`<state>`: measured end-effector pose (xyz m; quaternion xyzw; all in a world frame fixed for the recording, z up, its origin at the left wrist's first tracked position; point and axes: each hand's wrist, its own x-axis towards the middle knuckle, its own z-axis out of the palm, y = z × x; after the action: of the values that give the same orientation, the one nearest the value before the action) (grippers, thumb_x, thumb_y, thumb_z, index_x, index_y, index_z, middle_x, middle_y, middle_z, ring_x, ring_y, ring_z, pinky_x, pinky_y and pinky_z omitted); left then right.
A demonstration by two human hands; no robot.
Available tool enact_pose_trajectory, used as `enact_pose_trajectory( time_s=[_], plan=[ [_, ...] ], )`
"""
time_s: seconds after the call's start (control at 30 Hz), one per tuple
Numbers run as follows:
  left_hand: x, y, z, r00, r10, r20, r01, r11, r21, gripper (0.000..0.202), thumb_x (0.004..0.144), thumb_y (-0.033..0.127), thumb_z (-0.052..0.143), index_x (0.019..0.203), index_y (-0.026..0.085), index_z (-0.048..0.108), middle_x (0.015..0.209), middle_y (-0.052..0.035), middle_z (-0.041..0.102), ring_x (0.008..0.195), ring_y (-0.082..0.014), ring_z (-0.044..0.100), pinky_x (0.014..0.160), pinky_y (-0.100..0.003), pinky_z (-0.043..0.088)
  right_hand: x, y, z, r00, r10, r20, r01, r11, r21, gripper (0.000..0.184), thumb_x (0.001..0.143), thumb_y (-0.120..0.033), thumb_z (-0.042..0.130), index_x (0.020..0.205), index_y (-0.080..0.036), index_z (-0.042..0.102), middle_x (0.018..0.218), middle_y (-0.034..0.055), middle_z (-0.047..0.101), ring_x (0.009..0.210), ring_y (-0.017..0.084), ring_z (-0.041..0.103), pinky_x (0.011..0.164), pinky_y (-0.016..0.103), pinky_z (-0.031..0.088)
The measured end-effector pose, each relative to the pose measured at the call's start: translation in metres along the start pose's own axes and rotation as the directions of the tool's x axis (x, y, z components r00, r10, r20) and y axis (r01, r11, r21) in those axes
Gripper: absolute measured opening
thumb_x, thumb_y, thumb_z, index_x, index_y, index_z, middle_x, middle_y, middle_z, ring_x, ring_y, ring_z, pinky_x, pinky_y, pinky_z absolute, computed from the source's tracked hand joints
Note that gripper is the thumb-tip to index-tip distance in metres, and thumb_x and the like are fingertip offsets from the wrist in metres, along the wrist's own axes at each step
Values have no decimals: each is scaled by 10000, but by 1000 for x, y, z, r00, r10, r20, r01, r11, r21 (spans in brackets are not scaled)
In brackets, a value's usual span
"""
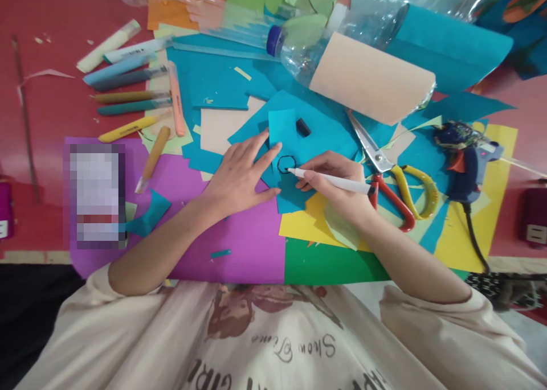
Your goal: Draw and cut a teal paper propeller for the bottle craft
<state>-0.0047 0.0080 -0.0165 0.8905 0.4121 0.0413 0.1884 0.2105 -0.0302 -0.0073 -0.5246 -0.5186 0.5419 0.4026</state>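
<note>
Between the thumb and fingers of my right hand (335, 176) is a white marker (337, 180), its dark tip touching a blue paper strip (282, 134). A small black circle (286, 164) is drawn on that strip under the tip. My left hand (241, 171) lies with fingers spread, its fingertips on the strip's left edge. The marker's black cap (303, 127) lies just above the circle. To the right of my right hand rest scissors (380, 159) with red and yellow handles, blades apart.
Several markers (128, 97) lie at the upper left. A bottle wrapped in peach paper (371, 77) lies behind the hands, near a blue-wrapped one (453, 45). A glue gun (470, 165) with a cord sits at right. Purple card (243, 236) and paper scraps cover the red table.
</note>
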Motion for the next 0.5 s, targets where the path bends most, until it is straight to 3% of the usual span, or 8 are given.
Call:
enact_pose_trajectory(
  time_s=[0.2,0.33,0.5],
  plan=[
    [2,-1,3,1000,5,-21,-4,1000,11,710,885,473,550,1496,200,313,1579,-170,287,1444,-337,306,1143,-505,292,0,0,2,1000,2,17,-1,997,-83,223,801,-398,673,744,-192,612,621,14,673,546,151,639,489,267,493],
    [3,-1,3,1000,6,-16,-5,1000,24,717,889,471,539,1495,161,315,1580,-189,278,1439,-346,311,1143,-501,289,0,0,2,1000,14,6,-13,995,-100,175,793,-357,660,749,-200,597,618,7,670,548,154,641,492,271,491],
    [2,-2,3,999,13,-31,-12,1000,21,677,901,443,520,1497,202,307,1585,-166,281,1435,-340,318,1129,-521,301,1,0,4,999,39,-21,-41,994,-102,167,796,-354,652,761,-200,596,604,0,667,540,156,649,511,286,511]
  ],
)
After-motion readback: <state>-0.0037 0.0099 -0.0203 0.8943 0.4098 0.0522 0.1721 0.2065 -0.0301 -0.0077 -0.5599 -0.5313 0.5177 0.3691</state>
